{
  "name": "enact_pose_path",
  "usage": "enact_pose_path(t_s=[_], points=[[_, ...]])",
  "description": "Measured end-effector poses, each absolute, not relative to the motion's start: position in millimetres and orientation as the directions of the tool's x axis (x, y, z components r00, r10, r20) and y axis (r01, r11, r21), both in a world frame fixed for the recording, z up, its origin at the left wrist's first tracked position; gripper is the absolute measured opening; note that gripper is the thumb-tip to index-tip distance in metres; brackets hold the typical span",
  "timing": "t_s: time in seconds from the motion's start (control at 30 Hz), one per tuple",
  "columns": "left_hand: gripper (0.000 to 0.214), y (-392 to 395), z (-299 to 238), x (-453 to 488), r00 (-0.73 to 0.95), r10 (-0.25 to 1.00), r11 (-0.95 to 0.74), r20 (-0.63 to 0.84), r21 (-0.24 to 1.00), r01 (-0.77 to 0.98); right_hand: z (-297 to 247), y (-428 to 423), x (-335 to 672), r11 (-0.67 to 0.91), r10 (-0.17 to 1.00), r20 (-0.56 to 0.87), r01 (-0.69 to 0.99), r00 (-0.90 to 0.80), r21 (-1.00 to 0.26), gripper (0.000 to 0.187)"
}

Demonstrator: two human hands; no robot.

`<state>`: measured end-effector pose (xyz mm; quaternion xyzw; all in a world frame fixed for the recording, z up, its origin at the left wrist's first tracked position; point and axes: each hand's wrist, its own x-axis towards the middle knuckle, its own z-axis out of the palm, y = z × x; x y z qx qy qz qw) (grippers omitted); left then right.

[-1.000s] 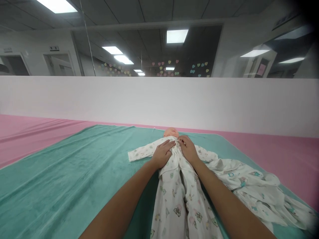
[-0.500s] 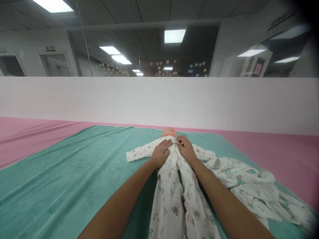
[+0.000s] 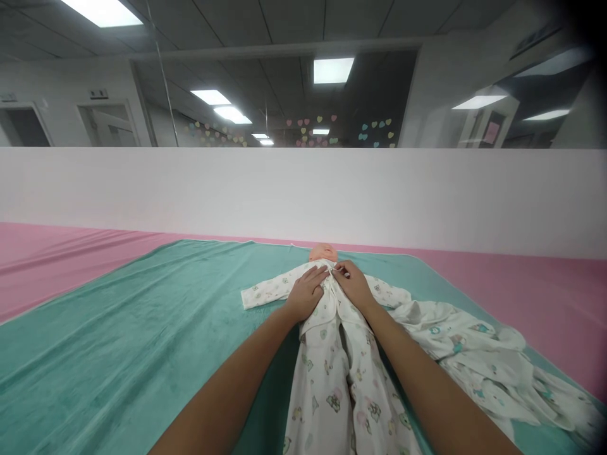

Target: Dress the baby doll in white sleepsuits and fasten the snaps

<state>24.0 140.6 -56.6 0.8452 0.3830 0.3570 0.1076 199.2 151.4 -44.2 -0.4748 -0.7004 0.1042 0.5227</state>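
Note:
A baby doll (image 3: 323, 252) lies on its back on a teal blanket (image 3: 142, 328), dressed in a white printed sleepsuit (image 3: 332, 379). Both my hands rest on its chest near the collar. My left hand (image 3: 307, 292) lies on the left front flap, fingers curled onto the cloth. My right hand (image 3: 353, 285) pinches the suit's front edges together just under the doll's chin. Only the top of the doll's head shows beyond my fingers.
A second white printed garment (image 3: 478, 360) lies crumpled on the blanket at the right. Pink sheeting (image 3: 521, 284) covers the surface under the blanket. A low white wall (image 3: 303, 196) runs across behind, with glass above it.
Hardly anything has moved. My hands stay on the doll's chest, and the view shifted very slightly.

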Motion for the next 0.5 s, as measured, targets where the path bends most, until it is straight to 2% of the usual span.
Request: enact_pose_path(t_s=[0.2, 0.5], points=[[0.052, 141.2, -58.7, 22.7, 0.449, 0.713, -0.694, 0.538, 0.451, 0.562, -41.6, 151.5, 199.1, 0.541, 0.741, 0.671, 0.61, -0.02, -0.579, 0.012], [0.051, 141.7, -58.8, 23.1, 0.438, 0.725, -0.681, 0.531, 0.458, 0.571, -44.0, 150.8, 201.6, 0.596, 0.717, 0.694, 0.567, -0.058, -0.568, 0.023]])
